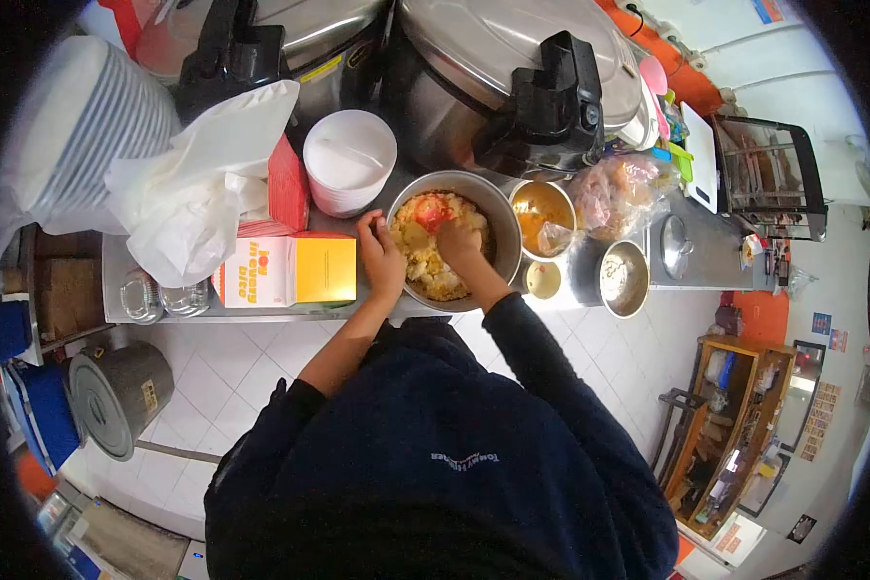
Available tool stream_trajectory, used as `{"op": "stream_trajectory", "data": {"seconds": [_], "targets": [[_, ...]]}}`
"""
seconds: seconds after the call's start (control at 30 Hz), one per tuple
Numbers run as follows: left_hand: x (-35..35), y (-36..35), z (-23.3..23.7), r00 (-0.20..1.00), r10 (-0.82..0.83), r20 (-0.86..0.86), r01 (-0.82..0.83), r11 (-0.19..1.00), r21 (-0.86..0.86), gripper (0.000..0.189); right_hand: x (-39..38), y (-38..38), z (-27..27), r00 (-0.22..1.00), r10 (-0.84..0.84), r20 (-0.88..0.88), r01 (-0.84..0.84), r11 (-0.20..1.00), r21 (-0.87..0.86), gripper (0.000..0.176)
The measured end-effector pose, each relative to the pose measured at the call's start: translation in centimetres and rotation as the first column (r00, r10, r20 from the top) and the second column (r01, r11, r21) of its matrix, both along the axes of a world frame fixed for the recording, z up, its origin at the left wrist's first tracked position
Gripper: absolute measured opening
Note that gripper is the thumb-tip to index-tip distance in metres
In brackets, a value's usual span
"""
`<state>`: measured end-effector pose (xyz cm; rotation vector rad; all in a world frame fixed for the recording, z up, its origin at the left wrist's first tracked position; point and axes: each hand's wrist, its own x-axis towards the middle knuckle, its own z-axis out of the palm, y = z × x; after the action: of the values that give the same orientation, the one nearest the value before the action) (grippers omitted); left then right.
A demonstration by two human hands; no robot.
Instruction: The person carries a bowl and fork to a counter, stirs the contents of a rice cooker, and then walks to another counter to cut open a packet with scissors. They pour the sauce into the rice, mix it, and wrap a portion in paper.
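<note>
A round metal bowl (508, 217) stands at the counter's front edge, filled with a crumbly yellow mash (425, 253) with a bright red patch (432, 209) on top. My left hand (384, 259) grips the bowl's left rim, fingers curled around it. Inside the bowl, my right hand (461, 247) is closed and pressed down into the mash; its fingertips are partly hidden. Just right of the bowl sit a pot of orange-brown food (541, 215) and a small cup (542, 279) of pale contents.
Two large lidded cookers (435, 106) stand behind. Left are white foam bowls (350, 159), a yellow-and-white food box (290, 272), a plastic bag (188, 193) and stacked containers (106, 135). Another metal bowl (623, 279) and a wrapped bag (623, 196) lie right.
</note>
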<state>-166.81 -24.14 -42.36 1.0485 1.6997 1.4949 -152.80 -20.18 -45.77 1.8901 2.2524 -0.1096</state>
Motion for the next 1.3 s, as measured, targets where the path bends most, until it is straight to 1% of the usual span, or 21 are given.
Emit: {"op": "stream_trajectory", "data": {"seconds": [0.1,0.2,0.27,0.33,0.4,0.43,0.47,0.5,0.57,0.6,0.67,0.7,0.73,0.8,0.87,0.93,1.0,1.1,1.13,1.2,1.3], "targets": [[-0.1,0.1,-0.8,0.999,-0.005,-0.032,0.006,0.999,0.031,0.020,2.0,1.9,3.2,0.998,0.044,0.045,-0.037,0.990,-0.138,0.024],[0.2,0.0,-0.9,0.999,0.009,-0.038,-0.008,1.000,0.019,0.020,3.1,0.6,7.4,0.966,-0.132,-0.224,0.107,0.987,-0.121,0.022],[0.1,0.1,-0.9,1.000,0.012,0.007,-0.012,1.000,-0.020,0.021,1.5,-1.7,7.6,0.998,0.014,-0.066,-0.030,0.965,-0.262,0.021],[-0.1,0.1,-1.6,1.000,0.002,-0.015,-0.002,1.000,0.011,0.021,0.0,-5.3,3.2,0.950,0.275,0.145,-0.290,0.952,0.094,0.019],[0.0,0.0,-0.5,0.999,-0.015,-0.043,0.014,1.000,-0.022,0.022,-2.0,-4.0,1.4,0.993,0.101,0.060,-0.081,0.958,-0.274,0.019],[0.0,-0.1,-0.8,0.998,-0.013,-0.057,0.011,1.000,-0.025,0.023,-1.9,-4.3,-1.1,0.995,0.076,0.063,-0.057,0.963,-0.263,0.019],[-0.1,-0.2,-0.9,0.997,-0.021,-0.078,0.019,1.000,-0.017,0.024,-1.2,-5.0,-4.7,0.988,0.133,0.081,-0.137,0.989,0.048,0.018],[-0.1,-0.2,-1.0,0.995,-0.036,-0.090,0.036,0.999,0.004,0.024,-0.6,-4.8,-6.3,0.976,0.169,0.139,-0.209,0.910,0.357,0.017],[0.0,-0.3,-1.3,0.995,-0.032,-0.093,0.029,0.999,-0.043,0.024,-0.9,-2.8,-1.0,0.995,0.001,0.102,0.017,0.985,-0.171,0.027],[0.0,-0.3,-1.5,0.992,-0.045,-0.118,0.047,0.999,0.008,0.027,-0.3,-3.4,0.2,0.987,0.091,0.133,-0.089,0.996,-0.021,0.028],[-0.2,-0.1,-2.8,0.989,-0.049,-0.136,0.044,0.998,-0.037,0.035,-0.6,-4.8,2.8,0.993,-0.006,-0.120,-0.022,0.973,-0.229,0.027],[-0.3,-0.1,-2.9,0.982,-0.038,-0.183,0.041,0.999,0.014,0.035,-1.1,-5.8,7.5,0.991,0.121,-0.049,-0.130,0.920,-0.370,0.030],[-0.3,0.0,-2.0,0.978,-0.052,-0.203,0.043,0.998,-0.049,0.034,-2.0,-6.8,4.5,0.998,0.042,0.050,-0.026,0.958,-0.286,0.035],[-0.3,0.1,-1.9,0.990,-0.044,-0.131,0.035,0.997,-0.073,0.030,-2.9,-5.6,7.8,0.999,-0.039,0.012,0.038,0.804,-0.593,0.038],[-0.1,0.1,-2.0,0.990,-0.040,-0.139,0.036,0.999,-0.034,0.030,-3.8,-5.0,2.7,0.979,-0.201,0.030,0.185,0.817,-0.547,0.037],[-0.2,0.0,-1.4,0.989,-0.043,-0.143,0.040,0.999,-0.023,0.028,-4.0,-4.2,2.2,0.939,-0.343,0.018,0.306,0.810,-0.501,0.036],[-0.1,0.0,-1.1,0.996,-0.034,-0.087,0.032,0.999,-0.033,0.028,-2.0,-2.2,7.4,0.998,-0.069,-0.011,0.046,0.773,-0.633,0.044],[-0.3,0.0,-1.9,0.997,-0.037,-0.075,0.037,0.999,-0.002,0.028,-0.7,-0.4,10.5,0.987,0.010,0.160,0.074,0.855,-0.512,0.056],[-0.3,-0.3,-2.1,0.997,-0.034,-0.072,0.033,0.999,-0.011,0.028,-0.5,0.0,9.9,0.987,0.015,0.162,0.073,0.851,-0.520,0.056],[-0.2,-0.2,-1.3,0.992,-0.029,-0.124,0.028,1.000,-0.009,0.029,0.1,1.3,6.1,0.957,-0.180,0.228,0.274,0.824,-0.496,0.061],[-0.5,-0.2,-1.0,0.983,-0.071,-0.170,0.060,0.996,-0.070,0.030,3.3,1.8,-0.4,0.989,-0.095,0.112,0.128,0.932,-0.340,0.044]]}}
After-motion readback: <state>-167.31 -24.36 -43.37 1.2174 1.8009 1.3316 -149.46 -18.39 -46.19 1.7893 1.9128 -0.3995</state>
